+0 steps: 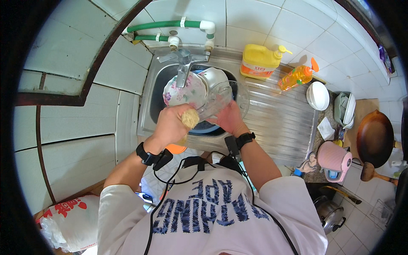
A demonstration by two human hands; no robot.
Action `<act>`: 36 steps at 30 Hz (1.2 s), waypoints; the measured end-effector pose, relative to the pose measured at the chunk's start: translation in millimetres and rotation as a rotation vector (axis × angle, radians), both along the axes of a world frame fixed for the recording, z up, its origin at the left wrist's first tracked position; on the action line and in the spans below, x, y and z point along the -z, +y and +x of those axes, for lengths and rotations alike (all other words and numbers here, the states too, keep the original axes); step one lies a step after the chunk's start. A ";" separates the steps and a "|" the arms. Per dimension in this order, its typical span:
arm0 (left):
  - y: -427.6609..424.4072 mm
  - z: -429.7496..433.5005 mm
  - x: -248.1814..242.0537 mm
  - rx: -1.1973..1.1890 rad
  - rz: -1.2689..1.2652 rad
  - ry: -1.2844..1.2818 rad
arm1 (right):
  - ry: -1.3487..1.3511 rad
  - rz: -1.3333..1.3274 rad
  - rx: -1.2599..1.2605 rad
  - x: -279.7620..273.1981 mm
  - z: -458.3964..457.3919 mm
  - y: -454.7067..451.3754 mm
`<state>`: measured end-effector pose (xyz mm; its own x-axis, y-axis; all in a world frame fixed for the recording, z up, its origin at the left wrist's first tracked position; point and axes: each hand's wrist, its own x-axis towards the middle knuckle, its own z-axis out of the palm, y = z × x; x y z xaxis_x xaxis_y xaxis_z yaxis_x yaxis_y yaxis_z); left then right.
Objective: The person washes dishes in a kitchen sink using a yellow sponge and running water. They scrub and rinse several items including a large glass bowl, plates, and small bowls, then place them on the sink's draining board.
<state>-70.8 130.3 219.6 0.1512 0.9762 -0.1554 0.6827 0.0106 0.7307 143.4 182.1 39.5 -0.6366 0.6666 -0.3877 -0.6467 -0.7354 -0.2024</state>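
Observation:
My left hand [172, 122] is closed around a pale yellow scrubber [190, 119], perhaps a loofah, whose end sticks out beside the thumb. A clear glass vessel [220, 95], perhaps a bowl, is tilted over the sink, its wide rim to the right. My right hand [228, 118] grips it from below, and part of the palm shows through the glass. Beneath lies a floral plate [183, 92] with a scalloped edge, leaning by another white floral dish [215, 77] in the steel sink [146, 105]. The mixer tap [184, 68] reaches over the plate; I cannot tell whether water runs.
On the ribbed drainboard [277, 124] stand a yellow pump jug [259, 62] and an orange soap bottle [296, 78]. White bowls [317, 96], a pink appliance [333, 157] and a brown pan [375, 137] are at right. A tiled wall [127, 67] borders the sink's left.

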 end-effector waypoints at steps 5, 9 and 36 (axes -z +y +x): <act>-11.5 -15.8 9.0 0.350 0.396 0.350 | -0.002 -0.042 -0.184 -9.8 16.2 25.2; -18.0 -41.6 37.5 0.422 0.538 0.384 | -0.338 0.032 -0.230 4.6 2.6 31.6; -80.5 -140.7 118.7 -0.600 0.215 0.045 | -0.792 0.211 0.040 -17.1 -36.2 36.8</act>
<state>-211.5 49.8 100.9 -0.4337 0.8991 0.0595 0.6334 0.2572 0.7298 107.2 218.8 56.7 -0.2014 0.7924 -0.5759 -0.2789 -0.6099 -0.7417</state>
